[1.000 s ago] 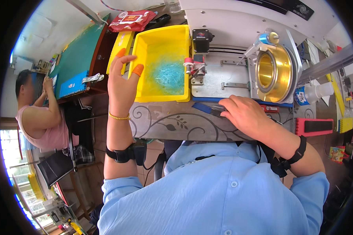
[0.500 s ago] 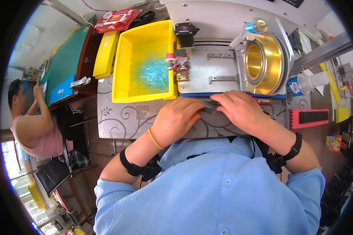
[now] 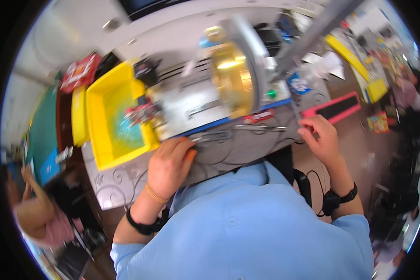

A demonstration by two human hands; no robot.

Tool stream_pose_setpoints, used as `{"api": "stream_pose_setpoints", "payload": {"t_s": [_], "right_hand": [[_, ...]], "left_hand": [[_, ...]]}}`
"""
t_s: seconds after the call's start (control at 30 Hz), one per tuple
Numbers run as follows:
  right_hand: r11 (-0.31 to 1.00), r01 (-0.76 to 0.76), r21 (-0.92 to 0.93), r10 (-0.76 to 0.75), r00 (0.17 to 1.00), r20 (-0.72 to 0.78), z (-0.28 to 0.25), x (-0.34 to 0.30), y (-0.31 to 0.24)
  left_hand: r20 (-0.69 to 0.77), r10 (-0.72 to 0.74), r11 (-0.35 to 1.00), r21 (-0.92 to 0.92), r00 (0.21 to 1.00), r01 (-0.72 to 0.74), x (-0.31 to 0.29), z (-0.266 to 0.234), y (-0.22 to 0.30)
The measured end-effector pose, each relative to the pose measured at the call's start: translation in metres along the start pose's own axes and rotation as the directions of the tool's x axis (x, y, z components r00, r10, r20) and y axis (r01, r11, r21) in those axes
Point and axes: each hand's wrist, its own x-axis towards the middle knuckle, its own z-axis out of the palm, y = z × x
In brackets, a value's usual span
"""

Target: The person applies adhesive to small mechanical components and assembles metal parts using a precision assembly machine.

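My left hand [image 3: 169, 164] is by the table's front edge with fingers bent and closed; a bit of orange shows at its thumb, and what it holds is hidden. A small grey hand tool [image 3: 213, 136] lies right by its fingertips, too blurred to name. My right hand [image 3: 323, 140] is past the table's right end, its thumb and bent forefinger apart with no object visible between them. Its fingertips overlap the near-left end of a pink-framed block with a black middle [image 3: 333, 108]; whether they touch it I cannot tell.
Left on the table stands a yellow bin [image 3: 94, 135] with pale blue strands inside. A machine with a gold ring [image 3: 233, 79] fills the back. A red box [image 3: 259, 116] and a slim metal tool [image 3: 261, 128] lie before it. A person in pink [image 3: 42, 226] sits left.
My hands have parted: the right has swung to the pink-framed block, the left stays near the table's front. The dark object between them is now a grey tool lying on the table. The view has turned right.
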Motion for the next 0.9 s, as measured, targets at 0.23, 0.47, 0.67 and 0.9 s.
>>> {"api": "stream_pose_setpoints", "payload": {"t_s": [0.23, 0.47, 0.67, 0.9], "right_hand": [[0.930, -0.332, 0.155, 0.367, 0.847, -0.386, -0.034, -0.025, 0.032], [0.824, 0.545, 0.155, -0.501, 0.828, -0.252, 0.010, 0.053, -0.107], [0.712, 0.701, -0.045, -0.690, 0.686, -0.231, 0.078, 0.130, -0.176], [0.750, 0.649, -0.128, -0.661, 0.729, -0.175, 0.105, 0.151, -0.186]], "left_hand": [[0.133, -0.059, 0.944, -0.315, 0.989, 0.099, 0.019, -0.027, 0.034], [0.128, -0.093, 0.900, -0.413, 0.987, 0.139, 0.035, -0.012, 0.055], [0.101, -0.093, 0.912, -0.390, 0.991, 0.125, 0.012, -0.025, 0.044], [0.051, -0.144, 0.876, -0.459, 0.988, 0.151, -0.005, -0.038, 0.022]]}}
